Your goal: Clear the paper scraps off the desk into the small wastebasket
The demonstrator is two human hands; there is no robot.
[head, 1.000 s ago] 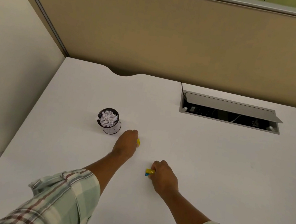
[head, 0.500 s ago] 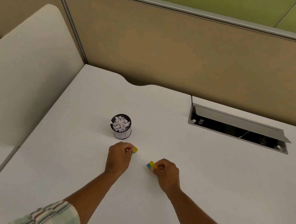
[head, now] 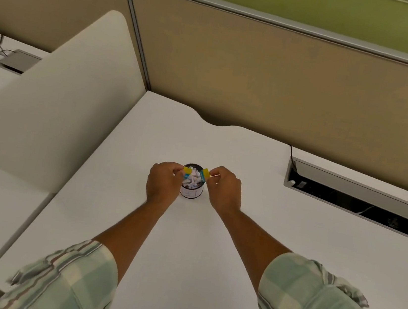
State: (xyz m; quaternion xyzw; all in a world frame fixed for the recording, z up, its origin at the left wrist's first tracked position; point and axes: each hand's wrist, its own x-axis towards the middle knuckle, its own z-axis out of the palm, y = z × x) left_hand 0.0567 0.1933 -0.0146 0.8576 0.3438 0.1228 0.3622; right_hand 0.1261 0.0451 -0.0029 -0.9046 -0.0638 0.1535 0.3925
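Already the wastebasket (head: 191, 191) brims with crumpled paper (head: 192, 178) — nearly full.

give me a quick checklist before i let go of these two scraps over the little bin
1. Left hand pinching its yellow scrap: ok.
2. Right hand pinching its yellow and blue scrap: ok.
3. Both scraps above the wastebasket opening: ok for the left one; the right one sits at the rim, so nudge it inward.
4. Wastebasket upright on the desk: ok.
5. Room inside: cannot tell for sure; white crumpled paper already reaches near the top.
6. No other scraps left on the desk: ok in this view.
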